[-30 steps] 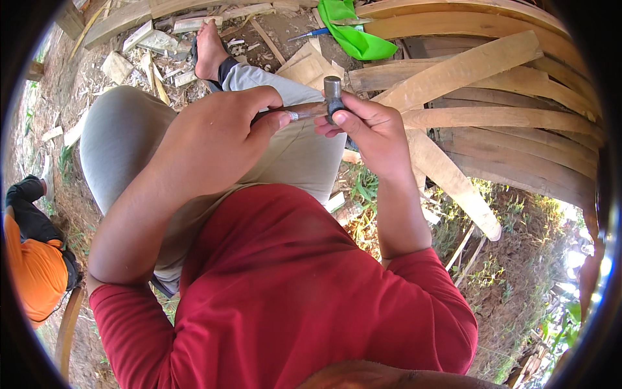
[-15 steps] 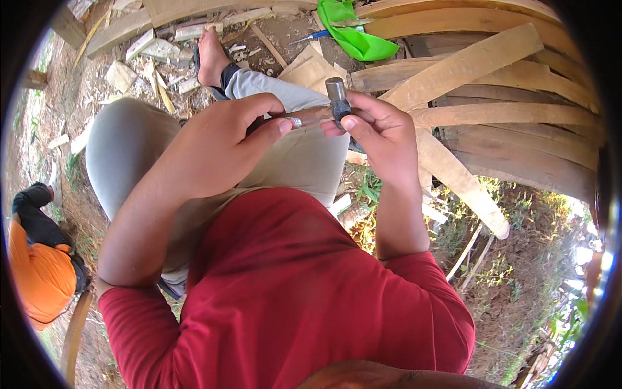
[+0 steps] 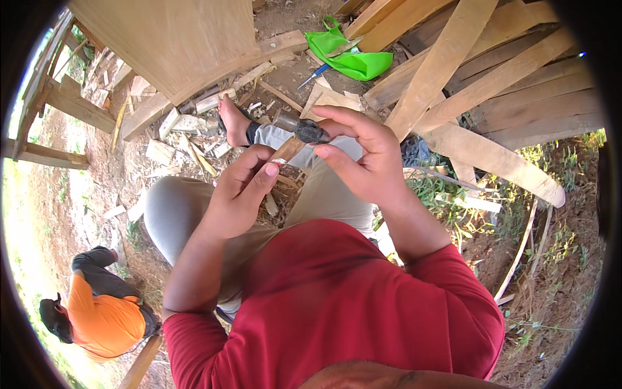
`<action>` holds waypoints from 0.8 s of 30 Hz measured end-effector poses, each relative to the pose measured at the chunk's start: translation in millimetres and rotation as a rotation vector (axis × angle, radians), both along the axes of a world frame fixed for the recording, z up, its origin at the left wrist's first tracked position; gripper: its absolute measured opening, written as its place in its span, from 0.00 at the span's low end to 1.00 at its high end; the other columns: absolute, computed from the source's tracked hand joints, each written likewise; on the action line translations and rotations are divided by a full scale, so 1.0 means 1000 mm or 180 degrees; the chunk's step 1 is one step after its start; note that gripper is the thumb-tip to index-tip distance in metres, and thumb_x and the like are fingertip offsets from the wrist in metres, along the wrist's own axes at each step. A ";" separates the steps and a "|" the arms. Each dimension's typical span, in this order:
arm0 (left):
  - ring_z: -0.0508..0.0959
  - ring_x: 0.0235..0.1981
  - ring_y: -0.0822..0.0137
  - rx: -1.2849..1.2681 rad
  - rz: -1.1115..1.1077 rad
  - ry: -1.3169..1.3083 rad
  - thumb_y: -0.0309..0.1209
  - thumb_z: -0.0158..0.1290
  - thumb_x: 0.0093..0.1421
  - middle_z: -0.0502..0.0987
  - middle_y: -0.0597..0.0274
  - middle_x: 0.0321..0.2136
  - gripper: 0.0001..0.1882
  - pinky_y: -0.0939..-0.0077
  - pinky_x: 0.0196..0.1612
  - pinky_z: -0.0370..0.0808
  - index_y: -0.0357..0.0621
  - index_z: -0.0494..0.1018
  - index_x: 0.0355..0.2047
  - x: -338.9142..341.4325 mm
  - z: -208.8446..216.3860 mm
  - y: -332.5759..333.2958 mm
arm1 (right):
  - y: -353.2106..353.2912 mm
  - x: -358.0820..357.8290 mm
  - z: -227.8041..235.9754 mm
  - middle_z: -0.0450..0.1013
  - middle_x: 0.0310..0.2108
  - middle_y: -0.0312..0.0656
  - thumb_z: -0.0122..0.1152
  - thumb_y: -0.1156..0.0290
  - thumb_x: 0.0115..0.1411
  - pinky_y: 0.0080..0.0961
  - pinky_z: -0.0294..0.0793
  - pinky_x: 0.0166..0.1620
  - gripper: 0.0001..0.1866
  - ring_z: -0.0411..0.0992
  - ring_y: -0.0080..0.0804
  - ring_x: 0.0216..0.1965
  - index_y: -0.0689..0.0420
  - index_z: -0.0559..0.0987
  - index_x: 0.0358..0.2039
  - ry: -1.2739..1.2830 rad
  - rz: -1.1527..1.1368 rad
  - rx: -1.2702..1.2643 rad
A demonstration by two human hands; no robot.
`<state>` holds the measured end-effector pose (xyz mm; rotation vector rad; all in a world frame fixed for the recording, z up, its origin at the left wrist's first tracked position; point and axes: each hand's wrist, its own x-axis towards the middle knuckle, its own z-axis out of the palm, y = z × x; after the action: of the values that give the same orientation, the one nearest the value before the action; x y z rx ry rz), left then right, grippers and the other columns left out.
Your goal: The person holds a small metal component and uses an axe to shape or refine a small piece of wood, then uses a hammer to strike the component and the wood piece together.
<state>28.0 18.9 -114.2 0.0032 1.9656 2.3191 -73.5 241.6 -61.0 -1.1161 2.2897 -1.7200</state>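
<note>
A hammer (image 3: 286, 120) with a dark metal head and a short brown wooden handle is held up above my lap. My left hand (image 3: 234, 200) is closed on the handle, thumb pressed beside a shiny silvery patch. At the hammer's head my right hand (image 3: 370, 154) grips one end, with the thumb below and the index finger reaching over the top. The handle's lower part is hidden inside my left hand.
A bright green bag (image 3: 359, 63) lies ahead beside a blue-handled tool (image 3: 315, 74). Curved wooden planks (image 3: 447, 71) are stacked at the right. Wood scraps (image 3: 188, 126) litter the ground. A person in orange (image 3: 107, 321) sits at the left. A broad wooden board (image 3: 175, 45) stands at the far left.
My view has shifted, bringing the broad board and more of the person in orange into sight. The hammer has turned, its head now pointing left instead of up, and both hands still hold it.
</note>
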 end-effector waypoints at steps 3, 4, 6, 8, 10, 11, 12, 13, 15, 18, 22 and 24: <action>0.64 0.30 0.79 -0.0108 0.0043 0.0138 0.35 0.44 0.79 0.67 0.71 0.29 0.13 0.80 0.36 0.62 0.38 0.71 0.52 -0.001 0.002 0.004 | -0.001 0.000 0.002 0.85 0.40 0.44 0.69 0.80 0.63 0.23 0.79 0.48 0.19 0.83 0.25 0.42 0.63 0.82 0.55 0.0329 -0.0164 0.0019; 0.64 0.30 0.79 -0.0100 0.0067 0.0173 0.35 0.45 0.79 0.67 0.71 0.29 0.13 0.80 0.36 0.63 0.39 0.71 0.52 0.000 0.001 0.004 | 0.000 0.001 0.002 0.85 0.39 0.44 0.70 0.80 0.62 0.23 0.79 0.46 0.17 0.83 0.26 0.41 0.63 0.83 0.53 0.0395 -0.0214 0.0047; 0.65 0.32 0.78 -0.0088 0.0061 0.0167 0.36 0.46 0.78 0.69 0.71 0.30 0.13 0.80 0.38 0.63 0.39 0.71 0.52 0.001 0.000 0.003 | 0.000 0.002 0.003 0.85 0.38 0.44 0.70 0.80 0.61 0.23 0.80 0.45 0.15 0.84 0.27 0.40 0.63 0.85 0.50 0.0464 -0.0257 0.0020; 0.66 0.33 0.77 -0.0074 0.0043 0.0204 0.36 0.47 0.78 0.70 0.70 0.32 0.13 0.79 0.39 0.65 0.39 0.71 0.52 0.002 -0.003 0.001 | -0.001 0.004 0.006 0.85 0.38 0.45 0.71 0.81 0.60 0.24 0.81 0.45 0.14 0.84 0.29 0.40 0.62 0.85 0.48 0.0474 -0.0243 -0.0090; 0.67 0.35 0.76 -0.0064 0.0027 0.0274 0.36 0.48 0.78 0.73 0.68 0.34 0.13 0.78 0.42 0.66 0.39 0.71 0.53 0.004 -0.006 -0.002 | 0.000 0.006 0.011 0.85 0.39 0.45 0.72 0.81 0.59 0.24 0.81 0.45 0.14 0.85 0.30 0.41 0.62 0.86 0.47 0.0398 -0.0145 -0.0193; 0.67 0.32 0.78 0.0000 0.0084 0.0353 0.35 0.49 0.77 0.72 0.70 0.33 0.13 0.80 0.38 0.64 0.39 0.72 0.53 0.005 -0.007 0.000 | 0.000 0.007 0.013 0.86 0.39 0.45 0.72 0.81 0.59 0.24 0.81 0.45 0.14 0.85 0.30 0.41 0.62 0.86 0.47 0.0361 -0.0095 -0.0245; 0.66 0.30 0.80 0.0068 0.0130 0.0440 0.34 0.50 0.77 0.71 0.72 0.32 0.12 0.81 0.34 0.63 0.39 0.72 0.53 0.004 -0.008 0.002 | 0.001 0.008 0.014 0.86 0.39 0.45 0.72 0.81 0.59 0.25 0.81 0.45 0.14 0.85 0.30 0.41 0.62 0.86 0.47 0.0364 -0.0078 -0.0285; 0.65 0.27 0.82 0.0136 0.0177 0.0527 0.32 0.51 0.76 0.70 0.74 0.31 0.11 0.83 0.31 0.61 0.38 0.72 0.53 0.003 -0.007 0.004 | 0.001 0.010 0.016 0.86 0.39 0.46 0.72 0.81 0.58 0.25 0.81 0.45 0.14 0.85 0.31 0.42 0.62 0.86 0.47 0.0367 -0.0060 -0.0325; 0.65 0.28 0.83 0.0107 0.0149 0.0556 0.32 0.51 0.76 0.70 0.75 0.31 0.11 0.83 0.31 0.61 0.39 0.73 0.52 0.004 -0.001 0.005 | 0.001 0.011 0.016 0.85 0.39 0.44 0.73 0.80 0.58 0.26 0.81 0.44 0.15 0.85 0.33 0.41 0.59 0.86 0.47 0.0455 -0.0037 -0.0410; 0.67 0.32 0.81 -0.0030 0.0073 0.0717 0.30 0.53 0.74 0.72 0.73 0.34 0.11 0.82 0.36 0.64 0.40 0.73 0.52 0.004 -0.001 0.000 | 0.002 0.011 0.015 0.85 0.40 0.42 0.74 0.79 0.57 0.29 0.81 0.43 0.15 0.84 0.36 0.40 0.56 0.86 0.46 0.0701 0.0054 -0.0458; 0.72 0.43 0.74 -0.0140 0.0041 0.1150 0.26 0.57 0.66 0.76 0.65 0.39 0.14 0.76 0.47 0.68 0.40 0.74 0.52 -0.003 -0.013 -0.011 | 0.003 0.013 0.018 0.86 0.42 0.44 0.74 0.82 0.55 0.31 0.81 0.45 0.15 0.84 0.37 0.40 0.58 0.86 0.44 0.0822 0.0364 -0.0381; 0.74 0.47 0.65 -0.0127 -0.0043 0.1314 0.23 0.58 0.57 0.77 0.59 0.43 0.16 0.69 0.52 0.69 0.38 0.76 0.47 -0.008 -0.016 -0.020 | 0.002 0.015 0.017 0.86 0.43 0.42 0.74 0.82 0.54 0.31 0.80 0.43 0.15 0.84 0.36 0.38 0.57 0.86 0.43 0.0833 0.0478 -0.0391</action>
<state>19.6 -1.1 -130.2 0.5307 2.1740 2.4210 -58.0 244.1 -44.4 -1.5797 2.1910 -1.7699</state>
